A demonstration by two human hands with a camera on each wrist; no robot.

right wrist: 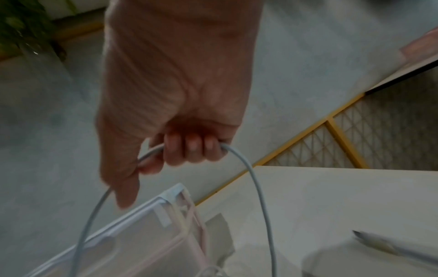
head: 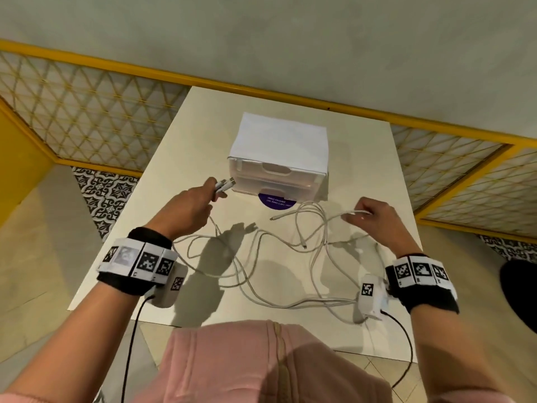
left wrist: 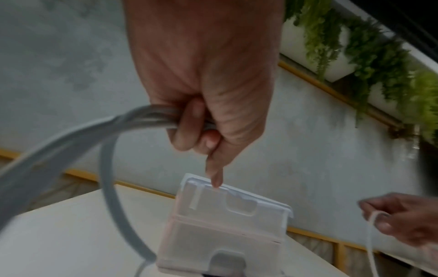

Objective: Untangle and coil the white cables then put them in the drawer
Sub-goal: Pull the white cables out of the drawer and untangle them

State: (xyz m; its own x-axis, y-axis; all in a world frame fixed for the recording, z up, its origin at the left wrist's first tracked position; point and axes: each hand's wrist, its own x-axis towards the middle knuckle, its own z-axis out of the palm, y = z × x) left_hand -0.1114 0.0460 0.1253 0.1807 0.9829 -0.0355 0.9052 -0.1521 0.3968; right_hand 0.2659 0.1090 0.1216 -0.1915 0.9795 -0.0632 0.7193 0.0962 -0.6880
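Several white cables [head: 261,266] lie tangled in loose loops on the cream table [head: 180,146]. My left hand [head: 191,207] grips a bunch of cable ends, their plugs [head: 225,184] sticking out toward the drawer unit; the bundle [left wrist: 142,116] runs out of the fist [left wrist: 201,112]. My right hand [head: 374,218] holds one cable [head: 356,212] near its end, fingers [right wrist: 189,148] curled round it [right wrist: 251,178]. The white translucent drawer unit [head: 279,167] stands at the table's middle back, both drawers closed [left wrist: 227,221].
A purple round sticker [head: 276,203] lies under the drawer unit's front. Another plug end [right wrist: 369,241] rests on the table near my right hand. Yellow-framed lattice panels [head: 87,112] and a grey wall stand behind. A dark round object [head: 520,292] sits off the right edge.
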